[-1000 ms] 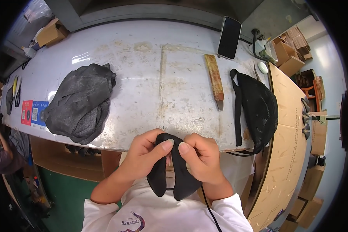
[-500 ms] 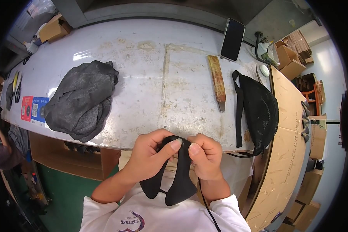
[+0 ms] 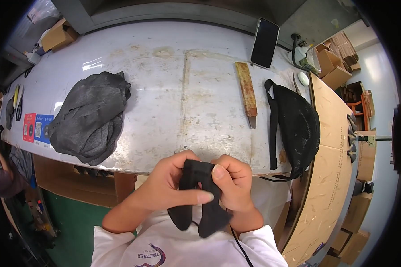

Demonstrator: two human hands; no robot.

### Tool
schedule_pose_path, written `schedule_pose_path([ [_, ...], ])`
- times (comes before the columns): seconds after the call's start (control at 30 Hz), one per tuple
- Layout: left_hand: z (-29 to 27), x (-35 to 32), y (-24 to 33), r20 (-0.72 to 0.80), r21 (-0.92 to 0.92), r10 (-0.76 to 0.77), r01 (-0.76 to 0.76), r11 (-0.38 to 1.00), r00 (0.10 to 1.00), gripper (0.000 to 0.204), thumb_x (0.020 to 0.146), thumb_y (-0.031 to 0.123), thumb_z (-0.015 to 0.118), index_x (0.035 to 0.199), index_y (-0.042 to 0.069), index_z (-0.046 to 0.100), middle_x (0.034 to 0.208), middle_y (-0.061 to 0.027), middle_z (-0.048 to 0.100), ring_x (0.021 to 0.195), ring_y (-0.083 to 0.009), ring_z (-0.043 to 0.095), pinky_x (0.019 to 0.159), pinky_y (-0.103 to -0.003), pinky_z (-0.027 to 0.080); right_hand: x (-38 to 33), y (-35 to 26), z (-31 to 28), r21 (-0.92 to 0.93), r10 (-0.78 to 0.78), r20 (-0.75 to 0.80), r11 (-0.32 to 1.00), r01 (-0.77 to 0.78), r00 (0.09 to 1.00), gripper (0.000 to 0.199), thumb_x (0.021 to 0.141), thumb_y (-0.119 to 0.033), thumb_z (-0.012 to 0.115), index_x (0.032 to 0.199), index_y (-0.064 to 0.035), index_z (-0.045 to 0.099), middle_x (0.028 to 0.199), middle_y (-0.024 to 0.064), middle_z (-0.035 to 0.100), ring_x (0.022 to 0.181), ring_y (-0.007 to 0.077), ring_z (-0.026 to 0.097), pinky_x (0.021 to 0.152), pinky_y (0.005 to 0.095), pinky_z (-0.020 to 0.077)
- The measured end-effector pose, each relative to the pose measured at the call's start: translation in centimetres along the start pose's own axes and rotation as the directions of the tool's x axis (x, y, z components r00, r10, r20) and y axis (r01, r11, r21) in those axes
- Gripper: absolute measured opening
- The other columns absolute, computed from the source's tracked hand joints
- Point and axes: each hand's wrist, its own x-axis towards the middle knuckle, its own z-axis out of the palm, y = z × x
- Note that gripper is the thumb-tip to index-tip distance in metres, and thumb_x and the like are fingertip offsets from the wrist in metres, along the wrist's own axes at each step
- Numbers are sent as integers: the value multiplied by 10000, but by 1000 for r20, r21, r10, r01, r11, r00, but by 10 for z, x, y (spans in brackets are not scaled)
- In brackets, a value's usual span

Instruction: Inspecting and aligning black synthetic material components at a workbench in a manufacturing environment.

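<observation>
Just past the table's near edge, in front of my white shirt, I hold a black U-shaped fabric piece [image 3: 210, 216] with two broad rounded ends hanging down. My left hand [image 3: 165, 187] grips its left side, fingers behind the cloth and thumb laid across the front over the gap. At the upper right corner, my right hand [image 3: 234, 182] pinches the fabric between thumb and bent fingers. A thin black cord hangs beside my right wrist. The fingertips behind the cloth are hidden.
A crumpled dark grey cloth [image 3: 91, 118] lies left on the white table [image 3: 156, 107]. To the right are a worn flat-handled tool with a metal tip [image 3: 246, 91], a black mesh bag [image 3: 296, 127] and a phone [image 3: 264, 43]. Cardboard [image 3: 327, 160] borders the right side. Another person [image 3: 4, 173] is far left.
My left thumb has slid down from the top of the black piece and now crosses its front. The piece's top has opened out flatter between my hands.
</observation>
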Motion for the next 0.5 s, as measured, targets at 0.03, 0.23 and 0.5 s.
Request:
schedule_pose_path([
  [0.03,2,1,4,13,97,6,-7,995,1000,249,801,57,767,951,25,570,830,0,618,772,-45,563,678,-213,445,0,-3,0,-3,14,21,1000,-14,1000,240,997,-165,564,800,-28,570,699,-60,519,653,7,403,563,196,352],
  [0.23,3,10,10,3,229,-18,16,973,1000,269,753,50,808,877,29,571,771,8,602,703,-45,556,614,-199,424,2,-4,0,25,92,26,995,-93,995,239,1011,-166,535,817,-29,563,705,-45,532,650,17,427,566,193,363],
  [0.5,-1,27,16,-86,145,-82,94,985,993,251,988,207,584,867,-13,601,746,-50,653,633,-80,610,579,-220,501,3,1,-21,-132,32,-98,990,-45,995,255,1021,-177,492,875,8,589,702,26,593,632,77,540,583,230,444],
])
